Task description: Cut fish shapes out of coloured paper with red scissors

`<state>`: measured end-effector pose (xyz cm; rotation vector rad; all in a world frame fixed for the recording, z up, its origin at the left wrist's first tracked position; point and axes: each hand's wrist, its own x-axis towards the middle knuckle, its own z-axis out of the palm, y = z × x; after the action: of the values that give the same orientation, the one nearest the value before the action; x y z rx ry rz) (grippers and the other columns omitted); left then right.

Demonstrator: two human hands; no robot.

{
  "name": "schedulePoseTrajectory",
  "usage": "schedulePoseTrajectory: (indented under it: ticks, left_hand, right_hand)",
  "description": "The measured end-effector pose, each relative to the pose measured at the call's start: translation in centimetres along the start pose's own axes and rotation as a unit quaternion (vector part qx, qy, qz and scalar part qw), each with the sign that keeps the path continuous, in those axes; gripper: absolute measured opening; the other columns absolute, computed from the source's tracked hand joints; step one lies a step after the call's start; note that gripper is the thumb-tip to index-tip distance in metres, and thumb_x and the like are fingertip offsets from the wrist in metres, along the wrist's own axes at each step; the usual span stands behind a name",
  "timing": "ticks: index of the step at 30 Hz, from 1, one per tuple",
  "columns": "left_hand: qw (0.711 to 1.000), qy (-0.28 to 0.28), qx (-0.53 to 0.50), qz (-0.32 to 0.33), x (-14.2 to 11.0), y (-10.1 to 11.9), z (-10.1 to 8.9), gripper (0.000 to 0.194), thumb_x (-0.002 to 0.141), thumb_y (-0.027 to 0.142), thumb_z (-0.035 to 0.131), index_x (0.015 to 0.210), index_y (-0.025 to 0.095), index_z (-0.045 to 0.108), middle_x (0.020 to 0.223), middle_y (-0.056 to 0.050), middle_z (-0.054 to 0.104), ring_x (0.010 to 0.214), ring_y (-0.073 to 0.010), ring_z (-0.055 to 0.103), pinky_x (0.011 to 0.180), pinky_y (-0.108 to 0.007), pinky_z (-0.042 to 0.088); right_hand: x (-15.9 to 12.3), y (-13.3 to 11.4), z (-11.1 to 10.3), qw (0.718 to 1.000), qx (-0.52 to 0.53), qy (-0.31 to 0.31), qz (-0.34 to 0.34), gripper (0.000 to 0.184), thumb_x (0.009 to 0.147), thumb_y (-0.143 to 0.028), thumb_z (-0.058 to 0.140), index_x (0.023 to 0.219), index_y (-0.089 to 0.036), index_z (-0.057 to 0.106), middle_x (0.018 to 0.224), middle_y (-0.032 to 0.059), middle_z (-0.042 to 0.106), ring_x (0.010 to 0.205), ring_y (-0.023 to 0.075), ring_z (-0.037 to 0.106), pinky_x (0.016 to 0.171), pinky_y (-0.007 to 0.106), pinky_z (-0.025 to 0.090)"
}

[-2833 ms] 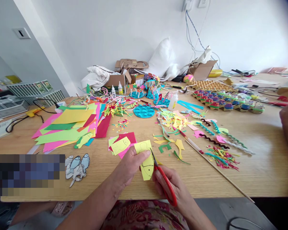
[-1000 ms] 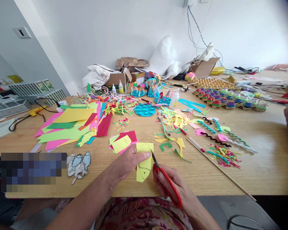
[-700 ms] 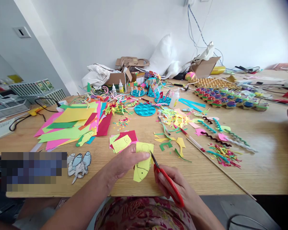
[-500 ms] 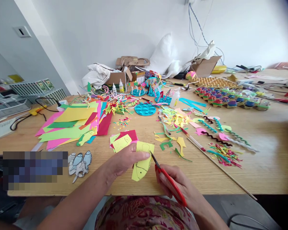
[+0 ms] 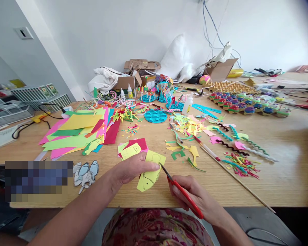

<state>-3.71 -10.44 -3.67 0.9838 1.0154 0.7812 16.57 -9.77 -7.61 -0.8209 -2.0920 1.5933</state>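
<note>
My left hand (image 5: pixel 135 167) pinches a piece of yellow paper (image 5: pixel 150 176) between thumb and fingers above the table's front edge. A fish with an eye is drawn on it in dark line. Wrapped round the red handles of a pair of scissors (image 5: pixel 186 198) is my right hand (image 5: pixel 192 193). The scissor tips meet the paper's right edge, close to my left thumb. Beyond my left hand lie another yellow piece with a drawn fish (image 5: pixel 131 151) and some red paper (image 5: pixel 141 143). Blue and white paper fish (image 5: pixel 86 174) are piled to the left.
Stacked coloured paper (image 5: pixel 77 130) covers the left of the table (image 5: pixel 284 184). Paper scraps (image 5: pixel 190 126), a long thin stick (image 5: pixel 242 184) and fuzzy twisted stems (image 5: pixel 232 148) lie to the right. A blue scalloped disc (image 5: pixel 155 116) and a glue bottle (image 5: pixel 187 106) stand further back.
The yellow paper has tilted slightly, its lower end swinging left. My right hand and the scissors have shifted a little to the right.
</note>
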Motion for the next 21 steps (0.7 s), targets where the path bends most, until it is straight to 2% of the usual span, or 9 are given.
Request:
schedulePoseTrajectory:
  ticks: [8, 15, 21]
  left_hand:
    - [0.998, -0.038, 0.019, -0.037, 0.3, 0.4, -0.9, 0.018, 0.059, 0.027, 0.069, 0.061, 0.014, 0.056, 0.052, 0.004, 0.051, 0.044, -0.0053, 0.042, 0.041, -0.017, 0.029]
    - [0.995, -0.068, 0.030, -0.062, 0.3, 1.2, -1.0, 0.015, 0.058, 0.022, 0.069, 0.058, 0.015, 0.056, 0.051, 0.004, 0.051, 0.044, -0.0056, 0.042, 0.039, -0.017, 0.030]
    - [0.989, -0.083, 0.038, -0.119, 0.6, 1.3, -1.5, 0.014, 0.054, 0.023, 0.069, 0.059, 0.015, 0.059, 0.051, 0.004, 0.054, 0.041, -0.0059, 0.044, 0.039, -0.018, 0.030]
  right_hand:
    - [0.1, -0.6, -1.0, 0.997, -0.063, -0.034, 0.017, 0.041, 0.089, -0.044, 0.044, 0.057, -0.020, 0.037, 0.050, -0.0055, 0.036, 0.045, 0.0090, 0.030, 0.041, 0.021, 0.021]
    - [0.2, -1.3, -2.0, 0.990, -0.128, -0.054, -0.002, 0.040, 0.090, -0.043, 0.042, 0.058, -0.018, 0.043, 0.053, -0.0055, 0.035, 0.049, 0.0095, 0.031, 0.044, 0.022, 0.023]
    - [0.2, -1.4, -2.7, 0.981, -0.178, -0.068, -0.029, 0.036, 0.091, -0.038, 0.043, 0.060, -0.019, 0.046, 0.054, -0.0049, 0.038, 0.049, 0.0101, 0.032, 0.044, 0.023, 0.023]
